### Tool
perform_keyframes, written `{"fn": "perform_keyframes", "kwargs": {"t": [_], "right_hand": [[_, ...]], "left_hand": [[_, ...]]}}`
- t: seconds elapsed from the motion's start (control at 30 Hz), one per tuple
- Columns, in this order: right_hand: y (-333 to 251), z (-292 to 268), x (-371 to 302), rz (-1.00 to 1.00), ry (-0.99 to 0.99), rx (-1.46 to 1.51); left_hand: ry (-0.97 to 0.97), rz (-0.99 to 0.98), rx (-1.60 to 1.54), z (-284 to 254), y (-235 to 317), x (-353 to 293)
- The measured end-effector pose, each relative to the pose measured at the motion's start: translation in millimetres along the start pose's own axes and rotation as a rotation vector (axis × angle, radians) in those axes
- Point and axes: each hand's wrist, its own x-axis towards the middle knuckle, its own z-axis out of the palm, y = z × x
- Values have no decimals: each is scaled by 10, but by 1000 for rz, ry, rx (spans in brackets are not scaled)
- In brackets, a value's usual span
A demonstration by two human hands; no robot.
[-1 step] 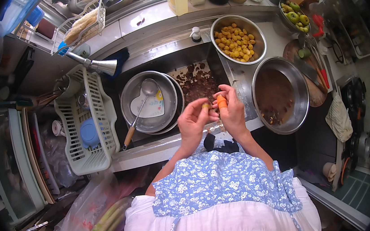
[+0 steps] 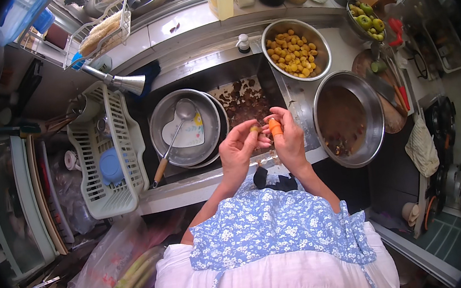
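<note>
So not much has changed: my left hand [image 2: 234, 153] was smeared with motion an instant ago, now the fingertips look sharper, and both bowls on my right sit where they were. I'd read that as me being partway through this one piece. It's a small, roundish, yellowish piece [image 2: 254, 128] pinched in my left fingertips, up over the front edge of the dark rectangular sink [image 2: 269, 78]. My right hand [image 2: 290, 140] is right beside it, a bright orange cover [image 2: 275, 127] apparently on the thumb; can't tell if those fingers are clamped on anything.

Room-wise, the back right corner of the sink has dark brown scraps [image 2: 246, 103] lying in it, and the left side is taken up by a round grey metal basin [image 2: 159, 132], with a wooden ladle handle [image 2: 161, 169] poking toward the front edge. On the right there's a bare strip of pale counter [image 2: 300, 100] along the sink's edge, then the big steel bowl of brown liquid [image 2: 374, 112] near the counter's front edge, and behind it the steel bowl of yellow pieces [image 2: 320, 66], so the gap between those two looks tight
</note>
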Motion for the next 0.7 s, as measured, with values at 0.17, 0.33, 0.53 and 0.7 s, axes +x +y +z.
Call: {"fn": "perform_keyframes", "kwargs": {"t": [0.17, 0.33, 0.53, 0.7], "right_hand": [[-57, -152, 72, 33, -68, 19], [-187, -207, 53, 42, -222, 182], [-354, -268, 47, 73, -336, 143], [-453, -358, 80, 84, -459, 68]], "left_hand": [[-59, 37, 111, -138, -29, 75], [-57, 126, 322, -189, -39, 63], [-56, 262, 602, -181, 13, 29], [-129, 372, 789, -169, 113, 30]]}}
